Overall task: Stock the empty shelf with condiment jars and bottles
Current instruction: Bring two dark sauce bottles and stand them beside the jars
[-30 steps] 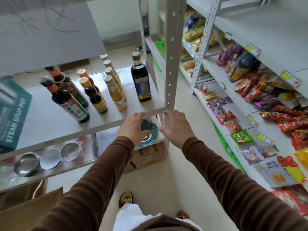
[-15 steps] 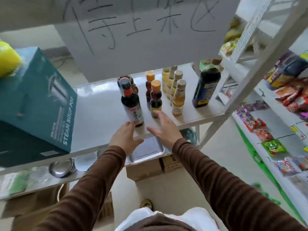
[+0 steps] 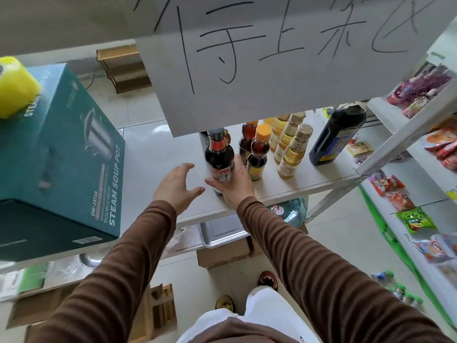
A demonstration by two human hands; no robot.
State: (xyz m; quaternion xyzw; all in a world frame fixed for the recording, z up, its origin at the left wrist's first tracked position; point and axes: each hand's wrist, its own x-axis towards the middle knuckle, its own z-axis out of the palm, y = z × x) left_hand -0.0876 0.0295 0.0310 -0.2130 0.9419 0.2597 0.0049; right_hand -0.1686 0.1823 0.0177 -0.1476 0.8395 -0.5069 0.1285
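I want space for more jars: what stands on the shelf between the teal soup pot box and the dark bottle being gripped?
In the head view, only bare shelf lies between the box and the bottle, with the open left hand hovering there.

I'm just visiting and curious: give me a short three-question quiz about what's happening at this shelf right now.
1. True or false: the left hand holds a bottle.
2. Which hand grips the dark sauce bottle? A) left B) right C) both
3. Fill in: the teal box reads "STEAM ____ POT".

Key: 1 false, it is open and empty. 2 B, the right hand grips it. 3 SOUP.
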